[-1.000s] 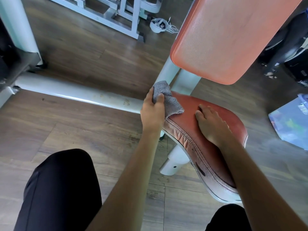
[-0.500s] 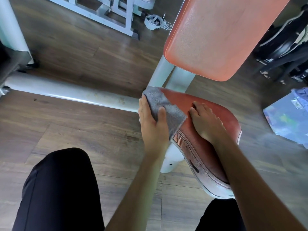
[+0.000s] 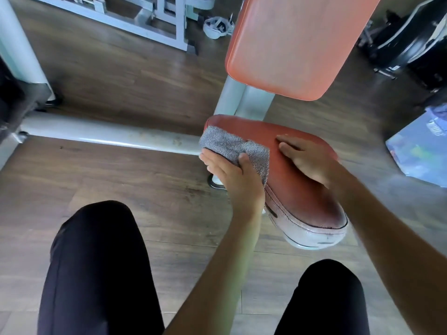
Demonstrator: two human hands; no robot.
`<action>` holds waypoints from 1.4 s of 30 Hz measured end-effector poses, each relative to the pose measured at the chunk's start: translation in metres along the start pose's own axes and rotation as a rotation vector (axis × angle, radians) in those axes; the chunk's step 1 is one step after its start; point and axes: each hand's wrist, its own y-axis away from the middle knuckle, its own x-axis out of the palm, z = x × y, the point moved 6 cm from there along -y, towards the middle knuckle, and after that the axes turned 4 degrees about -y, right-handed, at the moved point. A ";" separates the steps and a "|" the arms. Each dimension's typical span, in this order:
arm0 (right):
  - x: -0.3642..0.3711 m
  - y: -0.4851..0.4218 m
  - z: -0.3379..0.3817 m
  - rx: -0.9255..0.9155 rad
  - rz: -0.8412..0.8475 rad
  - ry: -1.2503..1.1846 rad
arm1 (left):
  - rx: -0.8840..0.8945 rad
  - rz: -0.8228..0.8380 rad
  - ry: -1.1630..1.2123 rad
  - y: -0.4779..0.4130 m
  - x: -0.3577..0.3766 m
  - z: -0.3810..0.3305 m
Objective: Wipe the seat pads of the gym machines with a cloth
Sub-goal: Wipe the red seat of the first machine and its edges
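A red seat pad point(image 3: 297, 189) on a white machine frame fills the middle right. My left hand point(image 3: 234, 177) grips a grey cloth point(image 3: 232, 145), thumb on top, and holds it against the pad's left edge. My right hand point(image 3: 307, 158) rests flat on the top of the pad, fingers straight and pointing left. Above the seat tilts the orange-red back pad point(image 3: 297, 42).
A white frame bar point(image 3: 108, 132) runs along the wooden floor to the left of the seat. Another white machine frame point(image 3: 145, 22) stands at the back, black equipment point(image 3: 408, 44) at the right, a blue bag point(image 3: 420, 151) on the floor. My knees are at the bottom.
My left hand slid the cloth from the pad's far left corner along its left edge towards me, and the cloth now lies spread over the edge. My right hand stayed flat on the pad.
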 end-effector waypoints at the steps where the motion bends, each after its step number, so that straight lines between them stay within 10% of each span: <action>1: -0.004 0.007 -0.006 -0.026 0.003 0.003 | 0.008 0.023 0.012 0.010 0.003 0.002; 11: 0.003 0.016 -0.019 -0.117 -0.018 -0.080 | 0.019 0.198 0.100 0.160 0.016 0.024; 42: 0.005 0.010 -0.023 -0.144 -0.033 -0.039 | 0.032 0.153 -0.117 0.143 0.015 0.021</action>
